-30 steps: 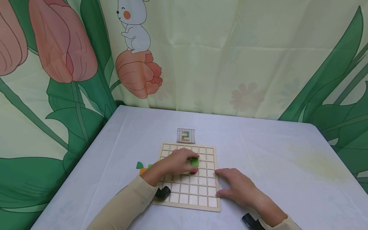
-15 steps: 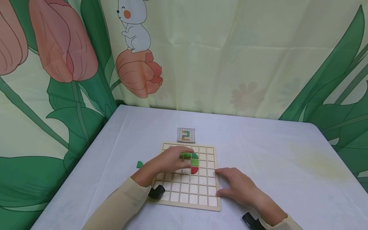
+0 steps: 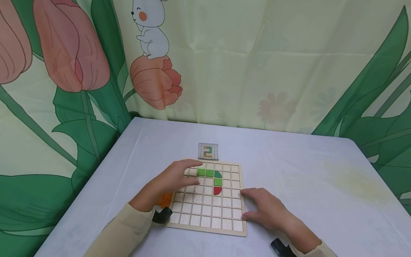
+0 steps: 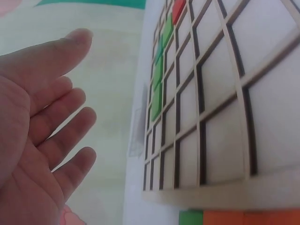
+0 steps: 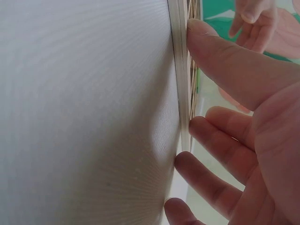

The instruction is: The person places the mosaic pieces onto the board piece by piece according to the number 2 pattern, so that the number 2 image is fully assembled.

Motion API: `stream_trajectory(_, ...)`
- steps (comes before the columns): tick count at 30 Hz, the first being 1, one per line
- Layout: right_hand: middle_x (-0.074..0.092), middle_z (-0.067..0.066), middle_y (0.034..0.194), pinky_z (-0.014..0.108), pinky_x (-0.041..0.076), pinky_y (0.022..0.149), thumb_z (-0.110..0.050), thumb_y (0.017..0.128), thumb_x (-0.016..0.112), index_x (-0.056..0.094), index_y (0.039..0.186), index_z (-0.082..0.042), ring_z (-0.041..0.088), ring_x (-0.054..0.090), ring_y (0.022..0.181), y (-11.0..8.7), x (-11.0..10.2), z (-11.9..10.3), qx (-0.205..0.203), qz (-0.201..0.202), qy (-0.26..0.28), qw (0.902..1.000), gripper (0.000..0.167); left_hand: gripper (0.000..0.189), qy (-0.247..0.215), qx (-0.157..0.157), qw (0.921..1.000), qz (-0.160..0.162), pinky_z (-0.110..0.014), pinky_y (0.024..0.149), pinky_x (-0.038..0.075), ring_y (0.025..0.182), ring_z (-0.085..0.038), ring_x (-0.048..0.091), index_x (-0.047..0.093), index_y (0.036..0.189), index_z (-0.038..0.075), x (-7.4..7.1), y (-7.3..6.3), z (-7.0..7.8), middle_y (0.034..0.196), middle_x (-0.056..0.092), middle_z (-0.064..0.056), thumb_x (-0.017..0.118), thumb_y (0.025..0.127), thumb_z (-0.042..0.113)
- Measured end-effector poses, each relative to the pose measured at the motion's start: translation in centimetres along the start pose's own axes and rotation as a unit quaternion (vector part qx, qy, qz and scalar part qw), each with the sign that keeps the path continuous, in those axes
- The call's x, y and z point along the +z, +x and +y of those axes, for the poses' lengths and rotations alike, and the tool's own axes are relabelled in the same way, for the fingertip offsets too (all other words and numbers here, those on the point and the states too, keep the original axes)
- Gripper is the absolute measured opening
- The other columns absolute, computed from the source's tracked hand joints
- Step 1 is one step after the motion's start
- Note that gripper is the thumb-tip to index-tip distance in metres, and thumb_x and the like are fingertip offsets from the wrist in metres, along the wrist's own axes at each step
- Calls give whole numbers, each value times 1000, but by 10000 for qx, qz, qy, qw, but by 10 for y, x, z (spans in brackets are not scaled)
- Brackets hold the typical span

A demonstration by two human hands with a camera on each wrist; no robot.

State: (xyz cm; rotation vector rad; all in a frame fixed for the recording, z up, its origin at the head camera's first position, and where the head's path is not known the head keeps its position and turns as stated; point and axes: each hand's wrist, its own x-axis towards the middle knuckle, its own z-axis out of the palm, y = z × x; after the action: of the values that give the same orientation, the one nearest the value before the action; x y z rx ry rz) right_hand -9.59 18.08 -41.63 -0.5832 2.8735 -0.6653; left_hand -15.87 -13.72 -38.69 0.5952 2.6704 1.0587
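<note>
Over the left part of the wooden grid board (image 3: 205, 229) hovers my left hand (image 3: 171, 178); its fingers are loosely spread and hold nothing. Set in the grid are several pieces: light green squares (image 3: 205, 172) in a row, a dark green quarter-round (image 3: 218, 174), another green square (image 3: 218, 182) and a red quarter-round (image 3: 217, 190) below it. My right hand (image 3: 268, 208) touches the board's right edge with thumb and fingertips. In the right wrist view the thumb (image 5: 211, 42) rests against the rim. Orange pieces (image 3: 166, 200) lie left of the board, partly hidden by my left wrist.
A small pattern card (image 3: 208, 151) showing a figure on a grid lies behind the board. Beside the orange pieces is a green one (image 4: 191, 217). White cloth (image 3: 308, 171) covers the table, and a printed curtain (image 3: 224, 71) hangs at the back.
My left hand has drawn back leftward from the pieces, uncovering the green row and the red quarter-round. My right hand has stayed at the board's edge.
</note>
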Motion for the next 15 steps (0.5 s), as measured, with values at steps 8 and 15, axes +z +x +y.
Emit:
stream_trajectory(8, 63, 6, 129, 50, 44, 101, -32, 73, 88, 64, 131, -9, 31, 54, 123, 0, 0, 1, -20, 9, 40, 10000, 66, 60, 109, -219, 9995, 197, -50, 108, 39, 136, -30, 45, 56, 143, 11, -8, -14, -14, 145, 53, -6, 78, 88, 18)
stream_trajectory(15, 63, 6, 130, 50, 44, 101, -33, 74, 88, 64, 131, -10, 30, 54, 123, 0, 0, 0, 38, -38, 67, 10000, 66, 56, 286, -300, 9985, 369, -53, 106, 41, 133, -34, 47, 59, 139, 9, -16, -27, -27, 141, 56, -10, 79, 87, 17)
